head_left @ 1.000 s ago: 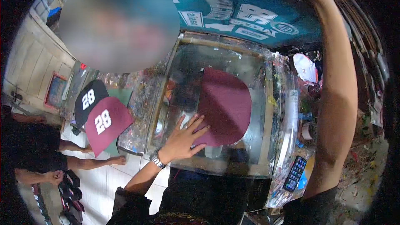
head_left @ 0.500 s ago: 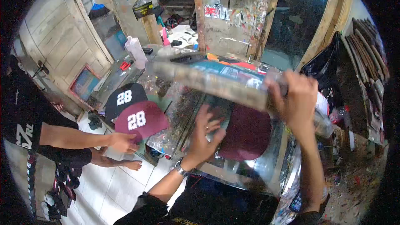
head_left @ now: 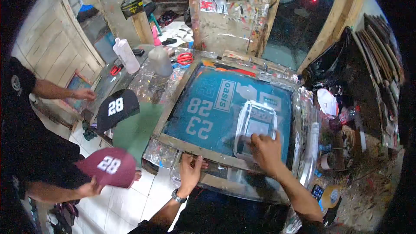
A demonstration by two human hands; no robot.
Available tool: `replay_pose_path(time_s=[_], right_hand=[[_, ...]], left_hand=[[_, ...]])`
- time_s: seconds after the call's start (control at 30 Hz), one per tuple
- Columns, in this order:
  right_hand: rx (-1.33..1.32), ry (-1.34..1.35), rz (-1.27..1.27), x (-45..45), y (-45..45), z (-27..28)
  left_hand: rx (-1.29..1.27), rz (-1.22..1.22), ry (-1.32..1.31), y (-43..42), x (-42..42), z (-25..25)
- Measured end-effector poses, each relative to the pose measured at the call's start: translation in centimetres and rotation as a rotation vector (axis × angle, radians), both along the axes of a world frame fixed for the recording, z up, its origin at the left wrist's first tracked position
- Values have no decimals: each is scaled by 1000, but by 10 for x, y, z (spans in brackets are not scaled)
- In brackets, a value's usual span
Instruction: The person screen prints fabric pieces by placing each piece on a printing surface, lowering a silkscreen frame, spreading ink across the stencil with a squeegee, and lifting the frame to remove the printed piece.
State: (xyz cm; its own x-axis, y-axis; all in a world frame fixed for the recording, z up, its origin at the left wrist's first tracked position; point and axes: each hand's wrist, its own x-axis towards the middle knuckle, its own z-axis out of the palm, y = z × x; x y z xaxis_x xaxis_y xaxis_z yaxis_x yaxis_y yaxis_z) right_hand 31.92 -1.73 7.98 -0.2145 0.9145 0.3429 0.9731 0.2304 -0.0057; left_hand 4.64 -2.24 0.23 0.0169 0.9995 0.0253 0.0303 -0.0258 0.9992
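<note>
A screen printing frame (head_left: 175,144) with blue mesh lies flat in front of me, bearing numbers and "oasis" lettering. White ink (head_left: 241,125) rings a pale rectangular patch on the mesh's right side. My right hand (head_left: 266,154) is closed over the lower edge of that patch; what it holds, if anything, is hidden. At the frame's front edge, my left hand (head_left: 190,173) has its fingers curled around the wooden bar. Another person's hand (head_left: 90,187) holds a burgundy cap (head_left: 110,167) marked 28. Whatever lies beneath the mesh is hidden.
A black cap (head_left: 116,108) marked 28 rests on a green board (head_left: 141,130) to the left. Behind stand a white bottle (head_left: 126,56), a grey jug (head_left: 160,60) and red scissors (head_left: 185,58). Tape (head_left: 333,195) and a phone (head_left: 317,192) lie at right.
The frame, raised in my right hand before, is now down flat, covering the burgundy cap beneath. My left hand moved to its front edge. The other person lifted the 28 burgundy cap away.
</note>
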Motion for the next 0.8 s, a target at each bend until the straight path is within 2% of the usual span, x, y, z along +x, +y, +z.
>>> replay_pose_path(time_s=[0.1,0.13,0.2,0.23,0.3,0.33,0.4,0.43,0.47,0.53,0.6,0.67,0.7,0.73,0.8], right_hand=[[-50,-11,-106,43,73,-7],[80,59,-101,53,87,-4],[-158,136,-216,56,93,8],[-159,132,-209,57,88,12],[-315,104,-37,59,74,17],[-321,95,-29,57,71,21],[-684,134,110,53,66,25],[-661,161,90,58,73,19],[-566,36,44,59,81,19],[-278,29,-16,74,110,7],[-26,98,57,85,134,4],[-73,52,40,84,137,-2],[-160,7,18,75,122,-7],[-242,-42,12,67,113,-8],[-131,-14,100,40,62,-7]], left_hand=[[-70,-40,-79,3,-5,-5],[-108,-65,-121,3,-7,-6],[-170,-88,-132,5,-11,-1],[-228,-107,-156,6,-12,0],[-252,-113,-155,11,-14,-2],[-283,-128,-145,11,-15,-4],[-280,-154,-134,12,-17,-9],[-293,-157,-154,12,-17,-9],[-303,-161,-168,12,-18,-9],[-324,-145,-174,13,-17,-8],[-372,-169,-160,13,-18,-2],[-321,-167,-181,12,-15,3],[-351,-134,-162,12,-19,-12],[-321,-133,-146,10,-14,2],[-340,-112,-132,9,-13,4]])
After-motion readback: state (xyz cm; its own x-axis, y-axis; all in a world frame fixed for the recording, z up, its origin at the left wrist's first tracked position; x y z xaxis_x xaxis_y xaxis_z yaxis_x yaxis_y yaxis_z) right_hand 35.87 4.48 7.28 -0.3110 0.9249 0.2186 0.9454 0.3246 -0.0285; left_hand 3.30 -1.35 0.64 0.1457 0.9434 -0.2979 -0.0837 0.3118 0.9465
